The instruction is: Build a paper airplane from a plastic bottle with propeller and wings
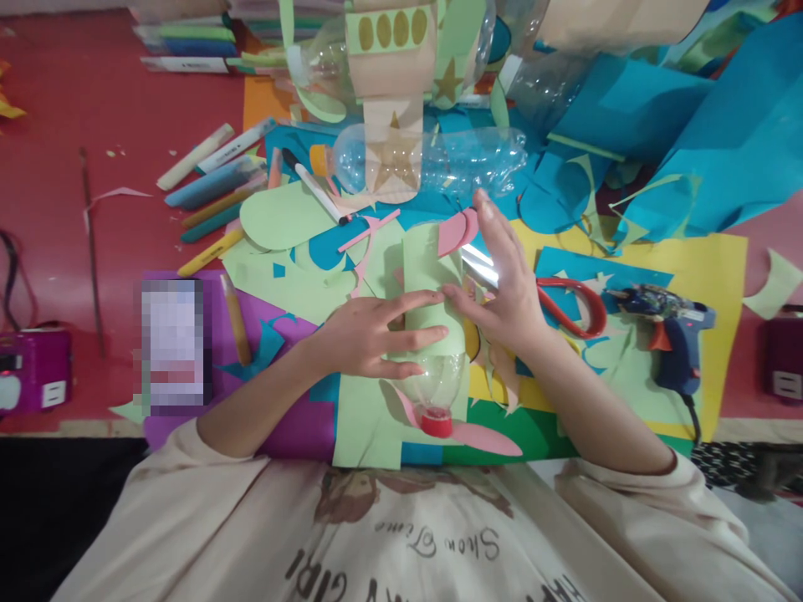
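Note:
A clear plastic bottle (432, 376) with a red cap (437, 422) lies with its cap toward me, its body wrapped in light green paper (432, 313). My left hand (382, 334) holds it from the left, the fingers spread across the wrap and the thumb hidden. On the other side is my right hand (508, 288), open, its thumb touching the green paper and its index finger stretched away from me. A pink paper piece (457, 232) sits at the far end of the wrap, close to that finger. One pink paper oval (488, 439) shows beside the cap.
Another bottle with an orange cap (319, 160) lies beyond my hands. Right of me are red-handled scissors (580, 309) and a glue gun (671, 330) with a cord. Markers (213, 180), a phone (172, 343) and many paper scraps cover the left and middle.

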The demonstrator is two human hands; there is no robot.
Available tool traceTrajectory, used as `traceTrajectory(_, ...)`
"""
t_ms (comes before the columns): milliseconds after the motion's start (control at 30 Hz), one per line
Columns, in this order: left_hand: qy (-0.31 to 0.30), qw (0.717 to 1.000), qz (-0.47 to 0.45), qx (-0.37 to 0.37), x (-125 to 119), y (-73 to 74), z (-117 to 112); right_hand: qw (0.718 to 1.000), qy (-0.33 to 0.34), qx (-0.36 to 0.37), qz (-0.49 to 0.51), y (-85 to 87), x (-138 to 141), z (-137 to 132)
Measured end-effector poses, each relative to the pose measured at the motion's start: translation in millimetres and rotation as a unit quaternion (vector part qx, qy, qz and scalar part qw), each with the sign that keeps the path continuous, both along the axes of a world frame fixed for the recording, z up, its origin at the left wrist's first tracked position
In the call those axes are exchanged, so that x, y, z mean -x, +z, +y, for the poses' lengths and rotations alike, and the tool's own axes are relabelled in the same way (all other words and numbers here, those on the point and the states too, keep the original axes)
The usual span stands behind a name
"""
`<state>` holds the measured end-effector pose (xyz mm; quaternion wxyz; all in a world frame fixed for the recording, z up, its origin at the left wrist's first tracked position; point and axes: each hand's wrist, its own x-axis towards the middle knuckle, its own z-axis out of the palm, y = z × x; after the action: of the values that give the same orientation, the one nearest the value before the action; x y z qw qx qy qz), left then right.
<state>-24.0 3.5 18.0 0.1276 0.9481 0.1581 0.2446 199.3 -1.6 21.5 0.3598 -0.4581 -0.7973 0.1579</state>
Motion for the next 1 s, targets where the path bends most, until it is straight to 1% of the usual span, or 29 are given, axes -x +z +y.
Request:
traceTrajectory(133, -0.003, 1.000, -0.008, 0.001, -0.6, 1.9, 0.6, 0.999, -0.020, 0.026, 0.021, -3.5, -1.1, -0.4)
traceTrajectory(267, -0.004, 1.000, 0.003, 0.006, 0.5, 1.8, 0.4, 0.999, -0.016, 0.028, 0.042, -4.9, -1.6, -0.7)
traceTrajectory(433, -0.002, 1.000, 0.019, 0.014, 2.8, -0.9, -0.6, 0.999, -0.013, 0.025, 0.038, 1.9, -1.1, -2.1)
traceTrajectory(567, -0.006, 1.000, 0.011, 0.014, 1.6, -1.1, 0.0, 0.999, -0.015, 0.038, 0.036, 5.6, -0.3, -2.5)
traceTrajectory(700, -0.008, 0.999, -0.025, 0.029, 1.2, 1.9, 1.2, 0.999, -0.012, 0.011, 0.038, -0.4, -0.9, -1.0)
traceTrajectory(767, 0.008, 0.998, -0.039, 0.041, 2.4, 3.6, 2.2, 0.999, -0.011, 0.004, 0.036, -3.8, -1.4, -0.3)
traceTrajectory(833, 0.049, 0.997, -0.042, 0.039, 3.3, 4.5, 3.9, 0.999, -0.014, 0.001, 0.032, -5.6, -1.7, -0.2)
traceTrajectory(933, 0.125, 0.991, -0.035, 0.005, 1.1, 3.2, 9.1, 0.999, -0.013, -0.007, 0.030, -5.9, -1.3, -0.7)
traceTrajectory(1000, 0.160, 0.987, -0.030, -0.017, -2.4, 1.7, 13.4, 0.999, -0.013, -0.006, 0.031, -5.5, -0.5, -1.4)
